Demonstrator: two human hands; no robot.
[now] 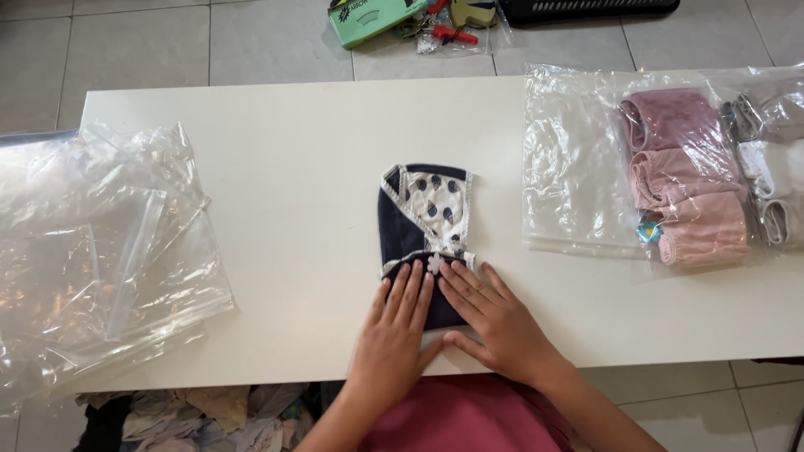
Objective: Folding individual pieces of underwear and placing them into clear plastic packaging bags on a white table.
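garment: small navy underwear point(423, 234) with a white spotted panel and pale trim, lying mid-table near the front edge, sides already folded in to a narrow shape
left hand: left hand point(396, 331) flat on the lower navy end of the underwear, fingers straight and close together, pressing down, gripping nothing
right hand: right hand point(494, 322) flat just beside the left, fingertips on the lower trim edge of the underwear, fingers slightly spread, palm on the table, nothing clasped
table: white table point(276, 192), the underwear is the only loose piece on it
done so far: judged from the lie, side folds are made and being smoothed; one clear bag point(653, 167) at right already holds folded pink pieces point(687, 180) stacked in a row, with white and grey pieces point(775, 172) beside them, possibly in a second bag, cannot tell
left to do: bottom end looks not yet folded up; the underwear is not bagged
empty bags: crumpled clear bags point(100, 243) at left, overhanging the table edge, nothing visible in them
more stock: heap of loose clothes point(201, 418) on the floor under the table's front left, apparently unfolded
background: green box and small tools point(402, 21) on the tiled floor beyond the table, dark basket point(586, 8) by them
progress: middle of the job by my reading, some pieces packed, one in hand, more waiting
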